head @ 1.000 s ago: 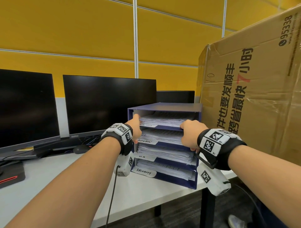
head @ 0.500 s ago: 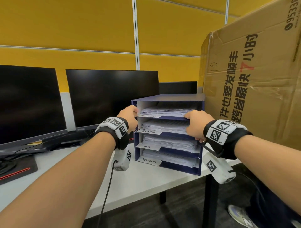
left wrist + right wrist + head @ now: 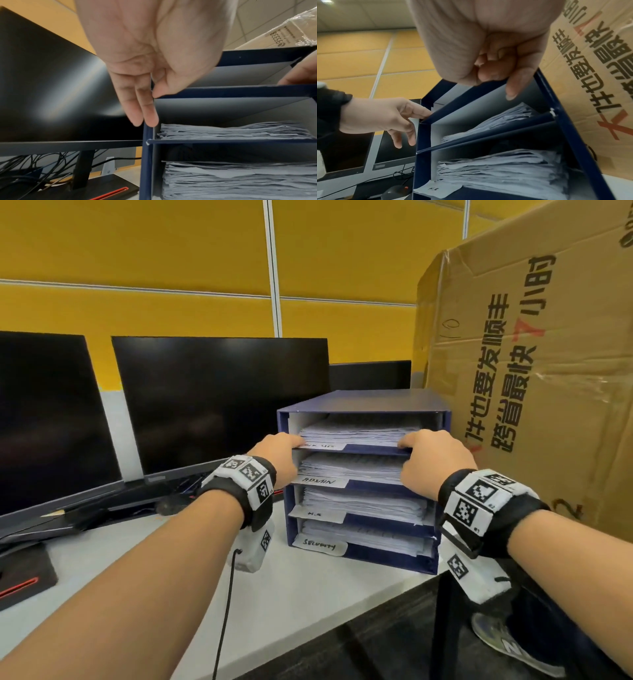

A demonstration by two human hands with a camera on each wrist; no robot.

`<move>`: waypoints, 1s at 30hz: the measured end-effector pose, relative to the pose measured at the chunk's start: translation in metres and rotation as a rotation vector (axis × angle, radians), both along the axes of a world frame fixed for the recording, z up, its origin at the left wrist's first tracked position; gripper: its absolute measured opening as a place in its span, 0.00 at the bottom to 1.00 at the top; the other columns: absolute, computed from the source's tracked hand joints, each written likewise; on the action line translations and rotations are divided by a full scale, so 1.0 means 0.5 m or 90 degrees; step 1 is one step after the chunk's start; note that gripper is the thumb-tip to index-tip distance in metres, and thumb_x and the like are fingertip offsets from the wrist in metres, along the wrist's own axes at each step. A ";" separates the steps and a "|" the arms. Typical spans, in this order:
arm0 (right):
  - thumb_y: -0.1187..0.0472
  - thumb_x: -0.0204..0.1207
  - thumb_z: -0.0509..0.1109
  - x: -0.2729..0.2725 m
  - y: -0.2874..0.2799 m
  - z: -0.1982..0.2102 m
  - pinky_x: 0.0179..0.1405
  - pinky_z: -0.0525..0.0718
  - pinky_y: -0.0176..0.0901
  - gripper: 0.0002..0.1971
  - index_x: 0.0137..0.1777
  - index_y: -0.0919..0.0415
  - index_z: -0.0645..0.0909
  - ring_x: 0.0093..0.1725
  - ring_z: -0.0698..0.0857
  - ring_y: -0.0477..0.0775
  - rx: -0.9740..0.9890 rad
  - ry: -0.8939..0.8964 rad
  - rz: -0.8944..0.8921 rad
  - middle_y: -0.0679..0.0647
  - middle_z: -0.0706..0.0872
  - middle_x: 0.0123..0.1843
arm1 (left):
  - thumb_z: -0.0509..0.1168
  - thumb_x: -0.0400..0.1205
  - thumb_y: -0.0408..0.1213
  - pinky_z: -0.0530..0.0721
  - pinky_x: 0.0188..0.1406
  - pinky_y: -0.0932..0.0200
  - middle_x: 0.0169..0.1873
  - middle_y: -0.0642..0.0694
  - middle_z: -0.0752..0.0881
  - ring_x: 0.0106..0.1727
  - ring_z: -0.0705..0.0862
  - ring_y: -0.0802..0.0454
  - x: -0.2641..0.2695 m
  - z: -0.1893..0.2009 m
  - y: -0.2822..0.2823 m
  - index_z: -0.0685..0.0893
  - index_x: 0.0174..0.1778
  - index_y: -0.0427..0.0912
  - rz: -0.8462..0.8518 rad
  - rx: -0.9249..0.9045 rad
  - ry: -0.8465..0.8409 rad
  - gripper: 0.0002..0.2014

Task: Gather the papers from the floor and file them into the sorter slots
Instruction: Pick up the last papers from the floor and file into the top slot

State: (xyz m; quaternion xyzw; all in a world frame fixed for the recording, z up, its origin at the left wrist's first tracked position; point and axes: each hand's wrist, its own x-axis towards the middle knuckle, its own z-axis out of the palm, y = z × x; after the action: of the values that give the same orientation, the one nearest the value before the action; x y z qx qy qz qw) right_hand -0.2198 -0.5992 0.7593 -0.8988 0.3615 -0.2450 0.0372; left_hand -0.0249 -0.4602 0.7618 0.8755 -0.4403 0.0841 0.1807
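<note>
Both forearms are bare. Each wrist wears a black strap (image 3: 493,518) bearing white blocks printed with black square codes; a thin black cable (image 3: 224,611) hangs from the left one.

Yellow panelled wall (image 3: 171,251) behind a white desk (image 3: 308,594) — two dark monitors (image 3: 219,398), big cardboard box (image 3: 548,371) alongside.

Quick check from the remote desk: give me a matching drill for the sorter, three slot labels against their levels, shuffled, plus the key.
Labels:
1. ADMIN label
2. SECURITY label
3. H.R label

Levels of the blue sorter:
A. bottom slot
B. second from top
C. third from top

Pairs: 1-B, 2-A, 3-C. The top slot's label is unreadable; the left hand and right hand hold that shelf's ends.
</note>
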 end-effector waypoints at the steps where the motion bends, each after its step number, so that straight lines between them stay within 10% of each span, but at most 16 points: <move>1: 0.62 0.70 0.64 0.001 0.003 0.004 0.51 0.85 0.50 0.20 0.62 0.49 0.81 0.51 0.84 0.63 0.012 0.000 -0.010 0.57 0.86 0.55 | 0.59 0.77 0.24 0.82 0.64 0.47 0.70 0.40 0.78 0.66 0.80 0.39 0.005 0.007 -0.006 0.74 0.76 0.50 -0.005 0.006 0.005 0.30; 8: 0.66 0.73 0.60 -0.016 0.046 0.002 0.53 0.82 0.49 0.28 0.74 0.48 0.70 0.58 0.83 0.64 0.084 0.034 -0.065 0.57 0.82 0.65 | 0.59 0.74 0.26 0.85 0.55 0.48 0.62 0.41 0.83 0.55 0.84 0.38 0.006 0.015 -0.010 0.71 0.74 0.54 -0.026 0.041 0.059 0.31; 14: 0.67 0.74 0.63 -0.006 0.076 0.007 0.64 0.80 0.49 0.38 0.83 0.54 0.52 0.72 0.76 0.59 0.134 0.080 -0.055 0.45 0.49 0.86 | 0.61 0.75 0.28 0.85 0.47 0.45 0.50 0.40 0.82 0.48 0.84 0.38 -0.013 0.014 -0.010 0.62 0.71 0.50 -0.011 0.086 0.121 0.30; 30: 0.63 0.76 0.63 0.006 0.057 0.036 0.68 0.78 0.52 0.39 0.84 0.54 0.48 0.74 0.74 0.58 0.192 0.173 -0.104 0.45 0.46 0.86 | 0.64 0.75 0.27 0.87 0.42 0.47 0.40 0.44 0.80 0.39 0.84 0.43 -0.010 0.034 -0.021 0.63 0.68 0.46 -0.028 0.125 0.094 0.27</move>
State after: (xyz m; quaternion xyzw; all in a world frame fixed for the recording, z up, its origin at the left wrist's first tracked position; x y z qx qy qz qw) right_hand -0.2168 -0.5709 0.7771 -0.8757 0.4671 -0.0668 0.1023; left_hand -0.0301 -0.4706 0.7790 0.8827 -0.4512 -0.0283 0.1281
